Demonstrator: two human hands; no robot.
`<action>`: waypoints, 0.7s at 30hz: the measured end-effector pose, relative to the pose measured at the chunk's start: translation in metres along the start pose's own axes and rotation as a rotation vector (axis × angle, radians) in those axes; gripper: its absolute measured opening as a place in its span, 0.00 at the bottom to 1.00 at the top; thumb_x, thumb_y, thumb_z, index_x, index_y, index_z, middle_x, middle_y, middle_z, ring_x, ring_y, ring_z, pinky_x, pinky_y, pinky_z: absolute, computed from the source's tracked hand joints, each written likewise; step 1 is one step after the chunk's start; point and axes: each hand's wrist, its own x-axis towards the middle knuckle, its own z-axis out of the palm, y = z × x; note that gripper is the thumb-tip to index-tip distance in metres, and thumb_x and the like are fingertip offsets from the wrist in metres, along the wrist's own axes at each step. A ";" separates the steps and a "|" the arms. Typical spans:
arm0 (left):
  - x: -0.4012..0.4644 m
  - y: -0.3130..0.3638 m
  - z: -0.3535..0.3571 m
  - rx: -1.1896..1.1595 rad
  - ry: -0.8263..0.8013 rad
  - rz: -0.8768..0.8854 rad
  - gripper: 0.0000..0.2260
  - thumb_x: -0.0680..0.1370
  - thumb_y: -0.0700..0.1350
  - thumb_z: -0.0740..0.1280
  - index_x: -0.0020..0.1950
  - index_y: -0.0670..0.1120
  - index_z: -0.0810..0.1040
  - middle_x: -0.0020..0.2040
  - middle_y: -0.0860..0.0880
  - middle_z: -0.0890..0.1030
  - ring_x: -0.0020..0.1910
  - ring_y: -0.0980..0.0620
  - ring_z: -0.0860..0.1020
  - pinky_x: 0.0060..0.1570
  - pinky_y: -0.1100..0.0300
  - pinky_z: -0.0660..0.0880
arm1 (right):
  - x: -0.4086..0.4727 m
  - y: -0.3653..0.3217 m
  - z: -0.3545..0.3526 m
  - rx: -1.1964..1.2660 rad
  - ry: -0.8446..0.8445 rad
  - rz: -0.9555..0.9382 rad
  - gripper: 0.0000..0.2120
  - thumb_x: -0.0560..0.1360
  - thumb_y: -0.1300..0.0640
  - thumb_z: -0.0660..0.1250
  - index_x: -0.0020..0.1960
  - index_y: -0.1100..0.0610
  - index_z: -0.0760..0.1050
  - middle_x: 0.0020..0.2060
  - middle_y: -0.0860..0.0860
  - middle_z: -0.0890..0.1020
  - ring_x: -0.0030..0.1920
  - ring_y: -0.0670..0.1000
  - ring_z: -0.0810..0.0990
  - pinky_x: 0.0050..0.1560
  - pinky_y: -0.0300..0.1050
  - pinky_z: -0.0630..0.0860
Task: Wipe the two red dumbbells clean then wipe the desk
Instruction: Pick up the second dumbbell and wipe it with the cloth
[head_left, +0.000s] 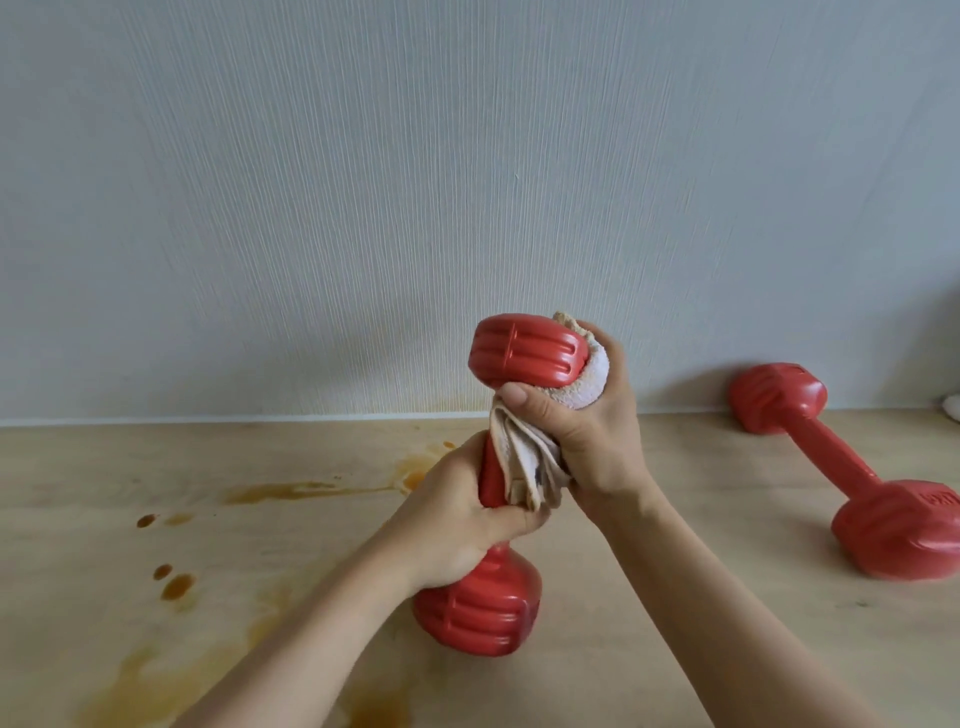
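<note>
A red dumbbell (524, 358) stands nearly upright in the middle, its lower head (480, 610) close to the wooden desk (649, 597). My left hand (457, 514) is closed around its handle. My right hand (592, 431) presses a crumpled beige and white cloth (524, 467) against the right side of the upper head and the top of the handle. A second red dumbbell (841, 467) lies on the desk at the right, one head near the wall.
Brown liquid stains (280, 491) and several drops (176, 584) spread over the left half of the desk, down to the front edge. A pale textured wall (363, 182) rises right behind the desk. Something white (953, 408) shows at the far right edge.
</note>
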 end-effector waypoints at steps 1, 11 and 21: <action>0.000 0.000 -0.001 0.051 0.030 -0.012 0.14 0.69 0.50 0.74 0.51 0.56 0.74 0.42 0.58 0.82 0.43 0.61 0.80 0.47 0.59 0.77 | -0.002 -0.002 0.002 -0.037 0.043 -0.017 0.42 0.54 0.59 0.82 0.64 0.55 0.66 0.53 0.52 0.79 0.50 0.49 0.82 0.50 0.44 0.79; -0.011 0.013 0.018 0.352 0.328 -0.097 0.14 0.71 0.52 0.70 0.49 0.55 0.66 0.37 0.57 0.77 0.45 0.51 0.80 0.40 0.56 0.73 | -0.016 -0.013 0.022 -0.370 0.213 -0.122 0.45 0.54 0.49 0.83 0.65 0.45 0.63 0.58 0.37 0.74 0.54 0.35 0.75 0.55 0.31 0.72; -0.005 -0.006 0.005 0.034 0.158 0.002 0.14 0.66 0.49 0.71 0.50 0.53 0.74 0.42 0.53 0.82 0.42 0.55 0.80 0.47 0.49 0.77 | 0.008 0.011 -0.006 -0.017 -0.206 -0.035 0.43 0.56 0.45 0.81 0.62 0.67 0.70 0.52 0.69 0.79 0.52 0.66 0.80 0.56 0.65 0.75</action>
